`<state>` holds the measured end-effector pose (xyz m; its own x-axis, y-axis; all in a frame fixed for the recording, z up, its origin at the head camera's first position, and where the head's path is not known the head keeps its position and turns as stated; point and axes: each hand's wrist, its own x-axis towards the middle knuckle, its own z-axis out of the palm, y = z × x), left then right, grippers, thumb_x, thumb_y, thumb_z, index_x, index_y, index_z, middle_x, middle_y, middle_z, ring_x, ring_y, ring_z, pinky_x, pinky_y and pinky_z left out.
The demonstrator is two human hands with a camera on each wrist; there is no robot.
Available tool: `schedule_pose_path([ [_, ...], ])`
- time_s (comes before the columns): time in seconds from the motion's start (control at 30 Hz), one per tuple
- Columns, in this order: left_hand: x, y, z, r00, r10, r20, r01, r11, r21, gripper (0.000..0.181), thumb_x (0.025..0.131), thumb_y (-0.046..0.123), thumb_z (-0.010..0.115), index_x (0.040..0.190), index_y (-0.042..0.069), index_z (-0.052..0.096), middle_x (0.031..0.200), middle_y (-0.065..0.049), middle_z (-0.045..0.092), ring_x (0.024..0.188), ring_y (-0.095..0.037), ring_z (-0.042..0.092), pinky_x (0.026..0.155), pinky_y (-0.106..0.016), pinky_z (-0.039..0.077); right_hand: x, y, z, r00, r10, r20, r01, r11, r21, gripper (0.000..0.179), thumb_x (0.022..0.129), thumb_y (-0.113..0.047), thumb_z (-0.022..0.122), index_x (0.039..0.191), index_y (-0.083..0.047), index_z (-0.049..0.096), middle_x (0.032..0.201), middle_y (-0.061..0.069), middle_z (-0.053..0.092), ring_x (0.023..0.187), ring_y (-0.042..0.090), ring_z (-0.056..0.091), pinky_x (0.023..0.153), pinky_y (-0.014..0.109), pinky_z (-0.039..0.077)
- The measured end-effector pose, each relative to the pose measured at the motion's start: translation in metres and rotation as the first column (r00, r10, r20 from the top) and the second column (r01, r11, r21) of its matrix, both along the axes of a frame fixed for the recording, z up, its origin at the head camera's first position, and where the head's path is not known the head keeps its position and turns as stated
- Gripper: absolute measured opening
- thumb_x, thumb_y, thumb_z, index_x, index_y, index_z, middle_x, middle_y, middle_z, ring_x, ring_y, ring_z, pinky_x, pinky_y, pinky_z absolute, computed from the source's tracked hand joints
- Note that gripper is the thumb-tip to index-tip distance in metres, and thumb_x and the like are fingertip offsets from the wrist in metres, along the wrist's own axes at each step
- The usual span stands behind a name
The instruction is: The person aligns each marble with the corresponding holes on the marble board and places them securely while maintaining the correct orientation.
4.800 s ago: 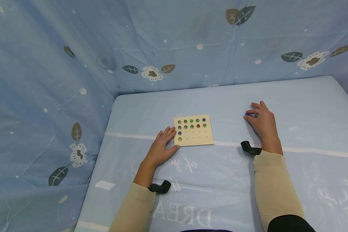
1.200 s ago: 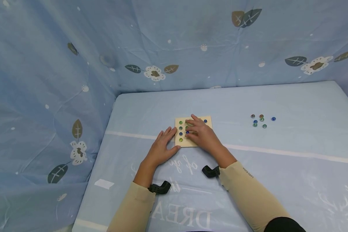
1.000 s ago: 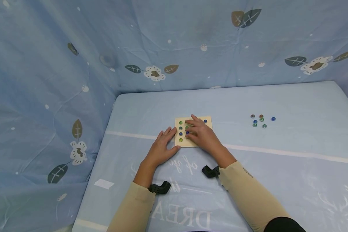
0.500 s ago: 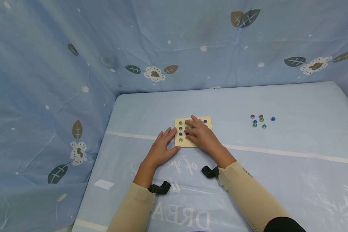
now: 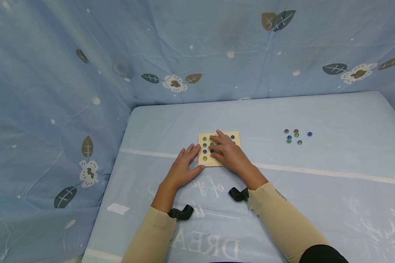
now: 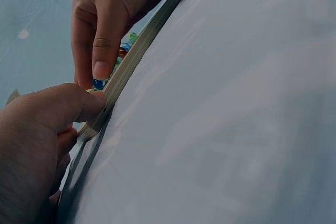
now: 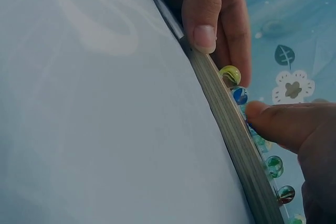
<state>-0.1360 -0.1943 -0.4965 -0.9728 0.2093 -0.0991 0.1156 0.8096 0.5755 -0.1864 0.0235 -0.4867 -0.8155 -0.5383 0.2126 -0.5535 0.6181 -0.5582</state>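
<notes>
Board: a pale, square wooden board with shallow dimples (image 5: pixel 213 163) lies flat at the centre of the head view.
Marble at my fingertips: a blue glass marble (image 5: pixel 212 150), on the board right of its left-hand column.
Left column: four glass marbles, from a green one (image 5: pixel 204 139) at the top to a yellow-green one (image 5: pixel 204 158) at the bottom; a blue one just above the latter.
Board's upper right corner: another blue marble (image 5: pixel 232 137).
My left hand: fingers straight and slightly spread, my left hand (image 5: pixel 181 168) rests against the board's left edge, thumb at its lower left corner.
My right hand: apart from my left, my right hand (image 5: pixel 232 156) covers much of the board, thumb and index finger about the blue marble; whether they pinch it or merely touch it, I cannot tell.
Loose marbles: a cluster of seven glass marbles, blue, green and brownish (image 5: pixel 296 135), right of centre.
Sleeves: beige sleeves (image 5: pixel 283 223), black wrist cameras (image 5: pixel 238 195) at both cuffs.
Table: a pale blue covered table (image 5: pixel 266 117).
Backdrop: blue flowered fabric (image 5: pixel 217 29) across the top.
</notes>
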Motion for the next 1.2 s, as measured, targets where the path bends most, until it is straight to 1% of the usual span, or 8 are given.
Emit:
schedule_pose_path([
  [0.1, 0.000, 0.000, 0.000, 1.000, -0.005, -0.006, 0.005, 1.000, -0.002, 0.071, 0.087, 0.051, 0.059, 0.148, 0.039, 0.025, 0.156, 0.004, 0.023, 0.144, -0.032, 0.015, 0.111, -0.057, 0.027, -0.001, 0.001, 0.001, 1.000, -0.002, 0.003, 0.002, 1.000, -0.004, 0.032, 0.087, -0.024, 0.068, 0.117, -0.013, 0.069, 0.143, 0.003, 0.046, 0.144, 0.024, 0.019, 0.109, 0.053, 0.033],
  [0.3, -0.001, -0.001, -0.001, 0.999, -0.025, -0.035, 0.025, 0.999, -0.025, 0.072, 0.087, 0.051, 0.059, 0.148, 0.036, 0.024, 0.155, 0.005, 0.024, 0.145, -0.024, 0.016, 0.116, -0.049, 0.023, -0.004, 0.006, 0.005, 0.999, -0.036, 0.028, 0.037, 0.999, -0.037, 0.032, 0.089, -0.027, 0.066, 0.117, -0.013, 0.068, 0.144, 0.003, 0.046, 0.144, 0.023, 0.018, 0.111, 0.052, 0.030],
  [0.43, -0.001, -0.001, -0.002, 0.999, -0.028, -0.022, 0.027, 0.999, -0.029, 0.072, 0.087, 0.052, 0.057, 0.148, 0.037, 0.023, 0.156, 0.005, 0.022, 0.145, -0.027, 0.015, 0.114, -0.052, 0.024, -0.007, 0.013, 0.007, 0.995, -0.077, 0.058, 0.083, 0.992, -0.093, 0.032, 0.089, -0.029, 0.065, 0.116, -0.012, 0.069, 0.144, 0.004, 0.046, 0.144, 0.022, 0.019, 0.112, 0.052, 0.029],
  [0.5, -0.002, -0.001, -0.002, 0.999, -0.038, -0.027, 0.037, 0.999, -0.036, 0.072, 0.087, 0.052, 0.057, 0.148, 0.036, 0.024, 0.156, 0.006, 0.022, 0.145, -0.027, 0.015, 0.114, -0.052, 0.024, -0.008, 0.018, 0.008, 0.992, -0.103, 0.074, 0.111, 0.986, -0.121, 0.033, 0.089, -0.030, 0.065, 0.117, -0.012, 0.068, 0.144, 0.004, 0.046, 0.144, 0.021, 0.019, 0.112, 0.053, 0.029],
  [0.7, -0.003, 0.000, -0.003, 0.994, -0.077, -0.083, 0.072, 0.996, -0.054, 0.071, 0.087, 0.049, 0.059, 0.148, 0.027, 0.030, 0.153, 0.015, 0.025, 0.144, -0.009, 0.015, 0.120, -0.039, 0.013, -0.014, 0.035, 0.009, 0.974, -0.201, 0.100, 0.216, 0.962, -0.165, 0.033, 0.089, -0.029, 0.065, 0.116, -0.011, 0.069, 0.143, 0.003, 0.047, 0.144, 0.019, 0.020, 0.111, 0.054, 0.029],
  [0.77, -0.002, 0.000, -0.003, 0.993, -0.076, -0.093, 0.071, 0.996, -0.056, 0.071, 0.087, 0.048, 0.060, 0.148, 0.026, 0.031, 0.153, 0.016, 0.025, 0.144, -0.008, 0.015, 0.120, -0.038, 0.013, -0.015, 0.040, 0.010, 0.970, -0.221, 0.101, 0.235, 0.958, -0.165, 0.032, 0.089, -0.029, 0.065, 0.115, -0.011, 0.069, 0.142, 0.003, 0.048, 0.144, 0.019, 0.020, 0.112, 0.053, 0.029],
  [0.93, -0.002, 0.000, -0.002, 0.988, -0.092, -0.121, 0.084, 0.994, -0.075, 0.071, 0.086, 0.048, 0.061, 0.147, 0.022, 0.034, 0.153, 0.014, 0.025, 0.144, -0.009, 0.014, 0.120, -0.038, 0.014, -0.016, 0.047, 0.014, 0.967, -0.228, 0.115, 0.246, 0.953, -0.174, 0.033, 0.090, -0.026, 0.065, 0.116, -0.008, 0.068, 0.142, 0.005, 0.048, 0.144, 0.021, 0.019, 0.112, 0.052, 0.029],
  [1.2, -0.003, 0.000, -0.004, 0.979, -0.114, -0.171, 0.092, 0.987, -0.130, 0.071, 0.087, 0.051, 0.058, 0.146, 0.020, 0.036, 0.152, 0.012, 0.027, 0.144, -0.011, 0.017, 0.120, -0.039, 0.012, -0.019, 0.054, 0.016, 0.954, -0.267, 0.136, 0.287, 0.944, -0.161, 0.037, 0.089, -0.032, 0.064, 0.119, -0.010, 0.067, 0.144, 0.003, 0.046, 0.145, 0.018, 0.018, 0.113, 0.052, 0.027],
])
